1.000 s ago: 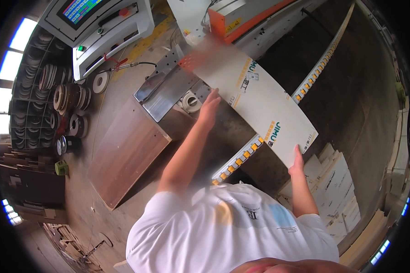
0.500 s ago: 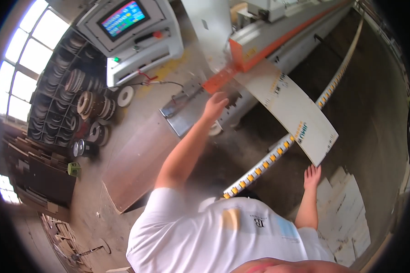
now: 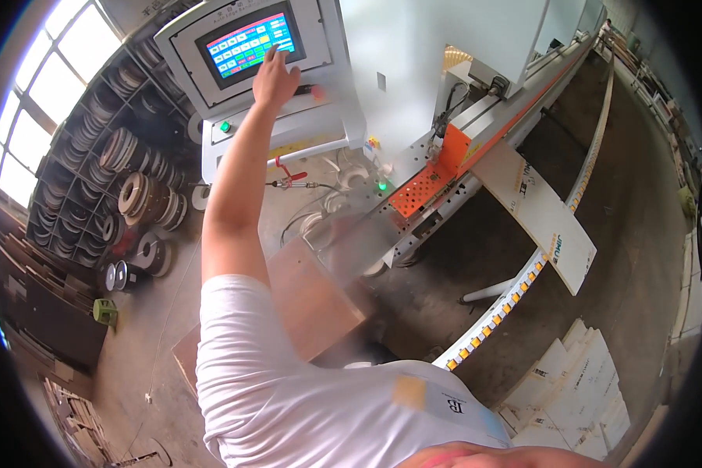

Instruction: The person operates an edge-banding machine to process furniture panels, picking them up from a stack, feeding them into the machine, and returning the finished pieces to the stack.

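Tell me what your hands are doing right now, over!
Left hand up, fingers open, at the touchscreen on the control panel. Right hand out of view. White panel lies on the machine bed, untouched. Nothing blocks the screen.

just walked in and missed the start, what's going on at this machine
A person in a white shirt stands at a long woodworking machine and reaches the left hand up to its touchscreen, fingertips at the colourful screen's right edge. The right hand is out of view. A white panel lies on the machine's feed track, touched by no one. More white panels are stacked on the floor.
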A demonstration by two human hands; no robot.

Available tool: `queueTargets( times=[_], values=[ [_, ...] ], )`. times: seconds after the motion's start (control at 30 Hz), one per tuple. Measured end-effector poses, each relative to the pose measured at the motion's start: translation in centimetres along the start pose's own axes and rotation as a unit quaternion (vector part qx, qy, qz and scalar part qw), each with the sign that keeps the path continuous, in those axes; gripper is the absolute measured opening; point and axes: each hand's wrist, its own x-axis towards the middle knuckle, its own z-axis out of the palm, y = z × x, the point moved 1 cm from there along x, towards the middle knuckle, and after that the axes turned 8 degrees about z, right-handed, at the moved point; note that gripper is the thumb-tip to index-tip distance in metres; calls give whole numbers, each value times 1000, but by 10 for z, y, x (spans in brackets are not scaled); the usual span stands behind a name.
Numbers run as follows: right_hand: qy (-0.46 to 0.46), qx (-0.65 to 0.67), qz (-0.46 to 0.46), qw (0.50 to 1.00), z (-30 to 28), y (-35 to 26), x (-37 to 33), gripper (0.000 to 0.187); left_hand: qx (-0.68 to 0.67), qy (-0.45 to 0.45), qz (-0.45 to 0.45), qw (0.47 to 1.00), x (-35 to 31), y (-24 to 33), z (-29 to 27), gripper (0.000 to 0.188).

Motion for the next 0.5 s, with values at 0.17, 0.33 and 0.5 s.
queueTargets(
  times=[0.17,0.33,0.5],
  values=[
    [-29,20,-80,996,30,-16,-42,34,35,-95,-46,994,41,-19,1,52],
    [-30,25,-146,988,84,-66,-97,38,12,-88,-51,995,50,-33,17,50],
    [-11,-11,-105,994,99,-62,-95,38,9,-95,-44,994,52,-38,28,50]
  ],
)
